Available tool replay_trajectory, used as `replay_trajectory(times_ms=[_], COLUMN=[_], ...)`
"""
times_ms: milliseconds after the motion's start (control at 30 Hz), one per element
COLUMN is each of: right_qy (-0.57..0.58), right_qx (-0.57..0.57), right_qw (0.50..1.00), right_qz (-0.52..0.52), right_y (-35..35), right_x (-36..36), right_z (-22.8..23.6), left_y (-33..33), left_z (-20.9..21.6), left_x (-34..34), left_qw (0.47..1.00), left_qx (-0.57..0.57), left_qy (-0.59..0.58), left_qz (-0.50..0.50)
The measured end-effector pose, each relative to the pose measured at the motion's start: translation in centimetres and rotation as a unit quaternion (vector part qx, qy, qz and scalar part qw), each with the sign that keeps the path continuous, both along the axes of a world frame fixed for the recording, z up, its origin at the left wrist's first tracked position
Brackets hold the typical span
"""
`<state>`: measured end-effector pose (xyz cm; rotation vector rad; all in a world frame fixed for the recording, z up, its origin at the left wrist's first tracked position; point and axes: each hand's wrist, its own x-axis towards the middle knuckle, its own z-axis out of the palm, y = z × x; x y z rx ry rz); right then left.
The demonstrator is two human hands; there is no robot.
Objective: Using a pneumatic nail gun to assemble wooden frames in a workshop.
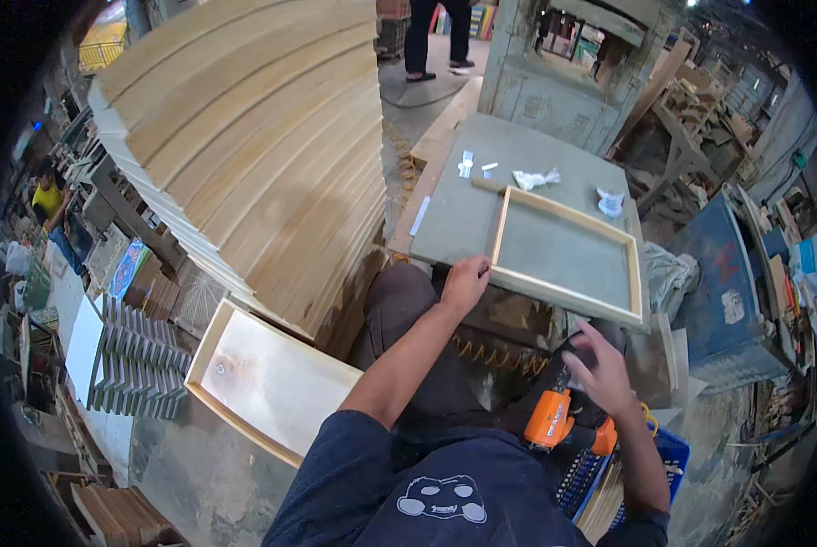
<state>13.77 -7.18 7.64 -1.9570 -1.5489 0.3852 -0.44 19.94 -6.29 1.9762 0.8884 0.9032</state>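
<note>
1 wooden frame [563, 294] ahead of 2 separated hands, long axis crosswise; nearer left hand [466, 284], pinched at near-left corner; apart from spread right hand [604, 369].

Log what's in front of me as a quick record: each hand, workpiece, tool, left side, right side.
Left hand: fingers curled against the near left corner of the wooden frame
Right hand: open, just above the orange tool; contact unclear
Workpiece: the frame, lying on the grey tabletop
Tool: orange, near the lap
Left side: shallow wooden tray, tall stack of boards
Right side: blue basket
</note>
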Motion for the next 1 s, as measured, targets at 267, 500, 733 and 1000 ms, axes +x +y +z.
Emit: replay_trajectory(times_ms=[267, 500, 733, 1000], right_qy=[0.048, 0.116, 0.168, 0.208], right_qx=[-0.067, -0.136, -0.167, -0.163], right_qw=[0.995, 0.984, 0.972, 0.964], right_qz=[-0.054, -0.02, 0.009, -0.013], right_y=[21.1, 24.2, 24.4, 24.4], right_x=[1.9, 2.5, 2.9, 3.1], right_z=[-8.2, -11.3, -9.9, -10.6], left_y=[-0.3, -0.3, -0.3, 0.0], left_z=[0.1, -0.6, -0.2, -0.7], left_x=[-0.1, 0.0, 0.1, 0.3], left_qw=[1.0, 1.0, 1.0, 1.0], left_qx=[0.009, -0.005, -0.016, 0.003], left_qy=[-0.019, -0.006, 0.001, 0.013], left_qz=[0.011, 0.01, 0.019, 0.026])
